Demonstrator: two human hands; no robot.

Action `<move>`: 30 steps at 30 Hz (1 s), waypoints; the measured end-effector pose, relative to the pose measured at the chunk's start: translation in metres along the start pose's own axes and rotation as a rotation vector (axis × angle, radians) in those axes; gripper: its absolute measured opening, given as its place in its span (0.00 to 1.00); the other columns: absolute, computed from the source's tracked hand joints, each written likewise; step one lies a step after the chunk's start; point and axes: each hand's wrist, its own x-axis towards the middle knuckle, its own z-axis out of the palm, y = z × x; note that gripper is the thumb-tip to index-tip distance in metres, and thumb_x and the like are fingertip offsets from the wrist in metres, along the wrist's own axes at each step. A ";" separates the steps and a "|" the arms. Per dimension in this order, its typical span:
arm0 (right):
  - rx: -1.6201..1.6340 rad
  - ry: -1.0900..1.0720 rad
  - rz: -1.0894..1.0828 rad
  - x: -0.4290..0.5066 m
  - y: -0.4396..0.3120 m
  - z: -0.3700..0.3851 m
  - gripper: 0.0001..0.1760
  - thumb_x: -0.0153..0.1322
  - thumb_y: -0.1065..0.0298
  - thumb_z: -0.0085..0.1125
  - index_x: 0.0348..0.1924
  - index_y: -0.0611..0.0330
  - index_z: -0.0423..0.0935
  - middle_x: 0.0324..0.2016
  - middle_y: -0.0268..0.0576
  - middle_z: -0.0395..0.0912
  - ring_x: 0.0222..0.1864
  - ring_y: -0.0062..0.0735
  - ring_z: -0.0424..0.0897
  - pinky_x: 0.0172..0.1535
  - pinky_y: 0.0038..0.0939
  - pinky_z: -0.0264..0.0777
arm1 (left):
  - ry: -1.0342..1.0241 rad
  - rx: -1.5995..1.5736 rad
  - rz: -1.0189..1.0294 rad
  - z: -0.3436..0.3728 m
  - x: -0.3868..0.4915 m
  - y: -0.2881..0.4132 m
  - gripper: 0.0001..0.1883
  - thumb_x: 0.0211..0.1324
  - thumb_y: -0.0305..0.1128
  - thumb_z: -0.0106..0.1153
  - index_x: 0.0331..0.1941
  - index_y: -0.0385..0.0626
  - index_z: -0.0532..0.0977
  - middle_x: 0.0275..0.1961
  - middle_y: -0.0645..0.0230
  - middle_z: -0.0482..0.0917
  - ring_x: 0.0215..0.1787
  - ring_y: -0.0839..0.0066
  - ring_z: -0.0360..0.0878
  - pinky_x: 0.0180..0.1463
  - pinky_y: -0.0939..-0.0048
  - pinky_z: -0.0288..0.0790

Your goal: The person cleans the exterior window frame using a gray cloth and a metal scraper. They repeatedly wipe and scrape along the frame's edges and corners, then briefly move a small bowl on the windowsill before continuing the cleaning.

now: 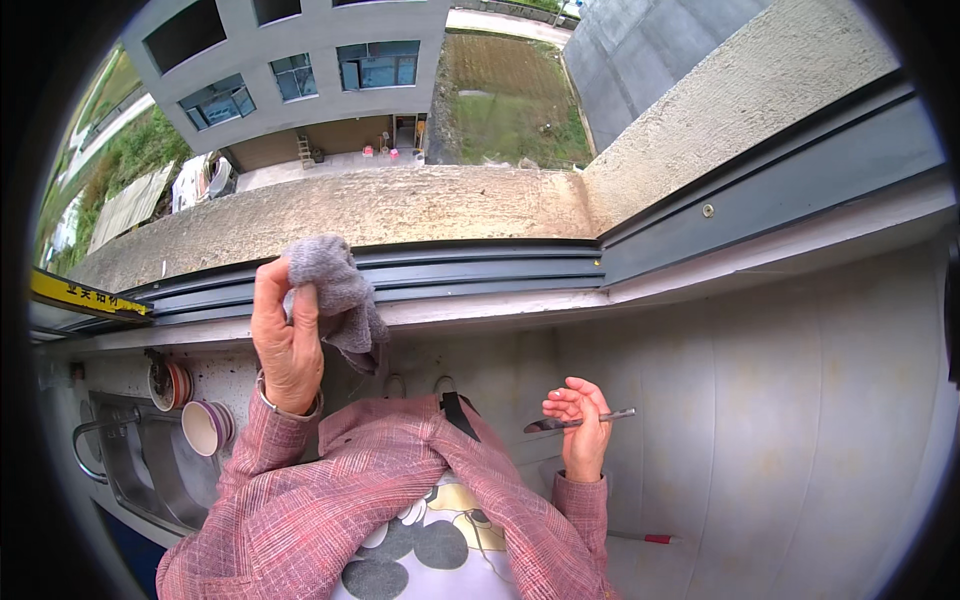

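A grey terry cloth [330, 274] is pinched between the thumb and fingers of my left hand [289, 349], its lower part hanging down in folds. That hand is raised over the inner window ledge [480, 309], near the dark metal window track [487, 274]. Lower and to the right, my right hand [586, 439] holds a slim metal knife-like tool [550, 424] crosswise. The tool's flat, dark end points left, and its narrow handle sticks out on the right. The right hand is apart from the window frame, in front of the pale wall panels [750, 420].
A steel sink [154, 480] with a curved faucet [84, 431] lies at left, beside two striped bowls, one white inside [202, 427] and one holding dark matter [161, 379]. A yellow-taped sash [90, 296] bears writing. Outside runs a rough ledge [450, 206] above a drop. A red-tipped cable [658, 539] is at lower right.
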 end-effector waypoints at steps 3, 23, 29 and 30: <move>-0.005 0.077 0.012 -0.006 0.002 -0.010 0.18 0.81 0.65 0.39 0.52 0.70 0.73 0.36 0.54 0.83 0.35 0.38 0.85 0.42 0.34 0.82 | -0.173 0.700 0.300 0.046 -0.003 -0.036 0.17 0.58 0.22 0.62 0.52 0.40 0.74 0.48 0.59 0.80 0.52 0.60 0.78 0.61 0.62 0.69; 0.019 0.044 0.091 0.079 -0.018 -0.130 0.16 0.79 0.70 0.40 0.51 0.71 0.73 0.37 0.55 0.82 0.35 0.39 0.85 0.44 0.36 0.82 | -0.498 0.343 0.336 0.274 -0.006 -0.001 0.27 0.49 0.16 0.53 0.57 0.36 0.71 0.50 0.51 0.81 0.51 0.53 0.81 0.54 0.59 0.74; 0.022 0.027 0.134 0.084 -0.021 -0.149 0.17 0.75 0.72 0.41 0.51 0.72 0.73 0.37 0.56 0.83 0.35 0.41 0.85 0.44 0.37 0.82 | -0.554 0.383 0.354 0.284 -0.007 0.008 0.27 0.46 0.17 0.55 0.56 0.37 0.71 0.47 0.56 0.80 0.51 0.55 0.78 0.56 0.59 0.70; 0.022 0.027 0.144 0.085 -0.021 -0.151 0.17 0.74 0.72 0.42 0.51 0.72 0.73 0.37 0.56 0.83 0.35 0.41 0.85 0.44 0.37 0.82 | -0.574 0.389 0.348 0.283 -0.006 0.007 0.27 0.46 0.17 0.55 0.56 0.38 0.71 0.47 0.57 0.80 0.51 0.56 0.78 0.56 0.59 0.70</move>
